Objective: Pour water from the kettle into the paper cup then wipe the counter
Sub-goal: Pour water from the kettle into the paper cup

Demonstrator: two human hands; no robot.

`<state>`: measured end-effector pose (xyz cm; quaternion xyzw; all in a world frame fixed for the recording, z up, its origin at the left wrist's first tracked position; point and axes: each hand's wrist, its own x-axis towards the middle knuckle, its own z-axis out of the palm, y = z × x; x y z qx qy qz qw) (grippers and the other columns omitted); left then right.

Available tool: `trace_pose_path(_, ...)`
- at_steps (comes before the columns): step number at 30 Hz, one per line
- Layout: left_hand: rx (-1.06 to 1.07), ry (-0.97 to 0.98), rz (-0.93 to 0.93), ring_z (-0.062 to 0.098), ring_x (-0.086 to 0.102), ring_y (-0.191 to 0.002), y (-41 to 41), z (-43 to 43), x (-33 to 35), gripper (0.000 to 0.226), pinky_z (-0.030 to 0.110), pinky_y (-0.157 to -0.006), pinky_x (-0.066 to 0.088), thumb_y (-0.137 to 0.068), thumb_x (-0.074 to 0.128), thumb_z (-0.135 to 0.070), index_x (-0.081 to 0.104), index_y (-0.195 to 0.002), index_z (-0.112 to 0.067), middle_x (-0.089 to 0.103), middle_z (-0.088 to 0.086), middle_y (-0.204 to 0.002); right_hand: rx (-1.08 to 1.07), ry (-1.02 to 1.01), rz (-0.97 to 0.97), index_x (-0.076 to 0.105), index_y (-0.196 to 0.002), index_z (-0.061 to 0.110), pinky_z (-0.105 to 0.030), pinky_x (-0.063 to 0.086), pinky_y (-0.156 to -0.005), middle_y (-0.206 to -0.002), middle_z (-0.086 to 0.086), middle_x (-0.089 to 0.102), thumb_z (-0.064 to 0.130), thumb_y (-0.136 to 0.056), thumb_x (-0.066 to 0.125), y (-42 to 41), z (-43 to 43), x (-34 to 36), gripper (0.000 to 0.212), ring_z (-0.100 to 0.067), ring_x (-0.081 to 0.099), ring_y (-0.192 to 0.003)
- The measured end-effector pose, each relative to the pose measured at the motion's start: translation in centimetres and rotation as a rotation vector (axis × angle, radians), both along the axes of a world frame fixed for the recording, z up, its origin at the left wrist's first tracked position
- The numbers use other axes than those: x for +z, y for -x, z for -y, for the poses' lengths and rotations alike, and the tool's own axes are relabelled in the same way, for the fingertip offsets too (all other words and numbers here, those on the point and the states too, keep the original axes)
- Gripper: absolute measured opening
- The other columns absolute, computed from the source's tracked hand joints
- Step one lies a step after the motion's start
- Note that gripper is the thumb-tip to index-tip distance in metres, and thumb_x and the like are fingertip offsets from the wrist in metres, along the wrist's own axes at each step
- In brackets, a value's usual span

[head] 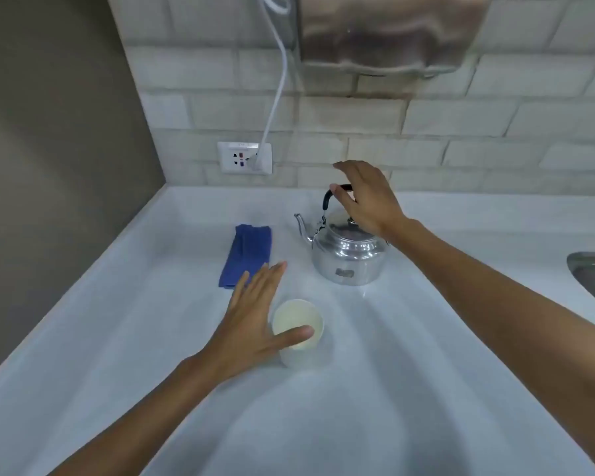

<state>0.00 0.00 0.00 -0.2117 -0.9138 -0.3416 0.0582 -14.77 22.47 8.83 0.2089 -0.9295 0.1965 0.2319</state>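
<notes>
Both hands open: our right hand (364, 197) over the kettle (347, 252) handle, left hand (255, 324) beside the cup (299, 333). Risk: unsteadied cup tips, flooding the bench (426, 338).

We stood at a glossy white counter (409, 372) that ran back to a wall of pale grey brick-pattern tiles (461, 125), with a plain taupe wall (49, 149) closing the left side. A white socket plate (244, 158) sat low on the tiles, a white cord (276, 94) plugged into it and rising upward. A brushed-metal unit (389, 32) hung above, and a steel sink edge (591, 273) showed at right.
</notes>
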Motion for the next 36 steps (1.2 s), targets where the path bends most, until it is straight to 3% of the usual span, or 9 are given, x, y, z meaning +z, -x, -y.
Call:
trace_pose_path(5,0.010,-0.149,0.214,-0.002,0.007,-0.138,-1.2,-0.5,-2.4,0.114,0.032,-0.112,0.016,-0.047,0.070,-0.075,-0.004,-0.132,-0.060,0.006,-0.037,-0.146,-0.088,-0.052,0.077,0.037,-0.137,0.011,-0.039,0.020,-0.111,-0.141,-0.012,0.044,0.036,-0.097,0.036,2.2,-0.4,-0.1,0.047,-0.027,0.032,-0.134)
trace_pose_path(10,0.022,-0.376,0.327,-0.012,0.023,-0.130,-1.5,-1.3,-3.9,0.118,0.022,-0.104,0.025,-0.046,0.082,-0.060,0.000,-0.132,-0.060,0.023,-0.042,-0.138,-0.203,-0.012,0.227,0.048,-0.128,0.012,-0.043,0.037,-0.095,-0.132,-0.014,0.053,0.048,-0.095,0.028,3.8,-0.8,0.2,0.052,-0.032,0.044,-0.124)
trace_pose_path(13,0.048,-0.444,0.362,-0.015,0.031,-0.123,-1.3,-1.8,-4.4,0.112,0.006,-0.095,0.031,-0.045,0.083,-0.057,0.009,-0.130,-0.061,0.031,-0.044,-0.130,-0.287,-0.009,0.288,0.059,-0.111,0.008,-0.037,0.036,-0.078,-0.112,-0.015,0.064,0.053,-0.094,0.023,4.7,-1.1,0.2,0.061,-0.034,0.054,-0.107)
trace_pose_path(16,0.096,-0.503,0.361,-0.015,0.038,-0.116,-0.9,-2.1,-4.6,0.101,0.000,-0.089,0.037,-0.047,0.084,-0.052,0.022,-0.126,-0.057,0.039,-0.037,-0.126,-0.334,0.011,0.336,0.063,-0.085,-0.002,-0.038,0.041,-0.076,-0.089,-0.018,0.067,0.056,-0.093,0.023,5.2,-1.1,0.2,0.071,-0.036,0.061,-0.091)
trace_pose_path(19,0.106,-0.501,0.339,-0.013,0.040,-0.113,0.0,-2.5,-4.6,0.088,-0.002,-0.086,0.038,-0.053,0.085,-0.038,0.032,-0.122,-0.049,0.044,-0.027,-0.125,-0.339,0.021,0.317,0.065,-0.078,-0.005,-0.038,0.046,-0.075,-0.081,-0.018,0.070,0.058,-0.091,0.026,5.5,-0.7,-0.2,0.075,-0.034,0.063,-0.079)
trace_pose_path(23,0.155,-0.538,0.304,-0.008,0.042,-0.114,1.3,-2.9,-4.7,0.085,0.001,-0.085,0.041,-0.058,0.085,-0.024,0.033,-0.123,-0.041,0.046,-0.020,-0.124,-0.364,0.042,0.266,0.040,-0.047,0.009,-0.033,0.037,-0.064,-0.056,-0.005,0.047,0.057,-0.091,0.032,5.5,-0.5,-0.2,0.066,-0.031,0.052,-0.065)
trace_pose_path(26,0.182,-0.565,0.280,-0.013,0.042,-0.109,1.7,-3.1,-4.8,0.082,-0.001,-0.081,0.041,-0.058,0.085,-0.019,0.033,-0.115,-0.048,0.044,-0.025,-0.120,-0.364,0.066,0.248,0.030,-0.043,0.014,-0.031,0.033,-0.059,-0.047,-0.002,0.038,0.055,-0.090,0.036,5.2,-0.5,-0.1,0.064,-0.023,0.042,-0.049)
trace_pose_path(31,0.221,-0.593,0.244,-0.002,0.046,-0.108,1.8,-3.4,-4.9,0.079,-0.005,-0.076,0.037,-0.059,0.083,-0.011,0.035,-0.112,-0.045,0.042,-0.026,-0.115,-0.371,0.114,0.243,0.025,-0.041,0.015,-0.027,0.028,-0.047,-0.041,0.001,0.031,0.051,-0.088,0.044,4.4,-0.6,-0.1,0.062,-0.017,0.033,-0.040)
trace_pose_path(36,0.235,-0.632,0.247,0.007,0.047,-0.107,1.7,-3.7,-4.9,0.080,-0.005,-0.076,0.038,-0.060,0.082,-0.008,0.035,-0.119,-0.034,0.048,-0.010,-0.118,-0.345,0.121,0.179,0.023,-0.039,0.018,-0.026,0.023,-0.045,-0.038,0.003,0.025,0.048,-0.084,0.049,2.7,-1.3,0.7,0.060,-0.015,0.028,-0.037)
